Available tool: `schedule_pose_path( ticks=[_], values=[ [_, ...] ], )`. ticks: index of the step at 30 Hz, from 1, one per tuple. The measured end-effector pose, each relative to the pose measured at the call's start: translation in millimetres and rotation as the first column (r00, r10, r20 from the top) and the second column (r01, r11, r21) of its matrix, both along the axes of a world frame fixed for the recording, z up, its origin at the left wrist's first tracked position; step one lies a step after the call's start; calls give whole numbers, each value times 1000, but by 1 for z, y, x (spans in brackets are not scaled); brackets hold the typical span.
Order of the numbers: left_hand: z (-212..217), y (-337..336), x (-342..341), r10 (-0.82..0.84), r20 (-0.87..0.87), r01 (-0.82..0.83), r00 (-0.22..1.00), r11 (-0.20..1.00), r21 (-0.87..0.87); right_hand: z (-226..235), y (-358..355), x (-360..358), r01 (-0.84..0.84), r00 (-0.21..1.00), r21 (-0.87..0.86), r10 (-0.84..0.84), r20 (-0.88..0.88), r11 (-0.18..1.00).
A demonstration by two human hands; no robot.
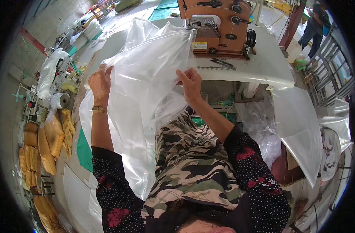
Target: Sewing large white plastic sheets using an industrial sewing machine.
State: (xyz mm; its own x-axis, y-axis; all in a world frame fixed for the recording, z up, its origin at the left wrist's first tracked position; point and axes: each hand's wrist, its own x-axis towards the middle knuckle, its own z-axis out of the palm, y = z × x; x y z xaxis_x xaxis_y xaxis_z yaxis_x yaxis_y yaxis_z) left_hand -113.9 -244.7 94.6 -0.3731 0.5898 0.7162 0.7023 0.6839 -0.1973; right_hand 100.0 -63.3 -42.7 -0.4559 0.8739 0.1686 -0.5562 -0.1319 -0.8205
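At a white table [263, 75], in front of a brown sewing machine [220, 37], a sheet of clear plastic [142, 73] was held up between two bare hands. Its left side was gripped by the left hand [100, 83], the fingers closed over the film; near its right edge, the film was pinched between the thumb and forefinger of the right hand [190, 83] (the other fingers were curled toward the palm). The sheet was draped over the table's near edge toward the lap, its upper right corner placed close to the machine's needle end; whether it was caught there could not be told.

For such slippery film, light and even tension was judged best, with edges aligned, creases smoothed out and fingertips kept clear of the needle. Extra slack was judged worth gathering, as the hanging part could have been snagged.

Thin and glossy, the film was turned milky where layered and was broken by sharp folds. Against it were set the machine's hard, boxy body and round black handwheel [250, 38]. A slim, dark tool [222, 63] was left on the smooth tabletop. Below, a camouflage apron [197, 167] was rumpled into soft folds.
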Motion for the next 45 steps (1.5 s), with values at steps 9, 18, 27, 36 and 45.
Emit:
schedule_pose_path(
  ticks=[9,18,27,36,45],
  values=[
    [1,14,0,-25,-120,18,992,998,-63,-6,0,3,-358,928,-24,352,-122,934],
    [-39,115,139,-447,426,537,786,835,-115,-25,-22,-13,-255,962,113,263,-69,960],
    [-72,140,145,-446,353,454,823,889,66,-69,4,40,422,830,299,-497,252,856],
    [-57,137,151,-560,236,607,794,756,-246,-19,1,59,-199,963,383,108,247,902],
    [-60,144,154,-581,581,657,570,747,102,-11,-1,65,-108,956,721,-128,264,684]
  ],
)
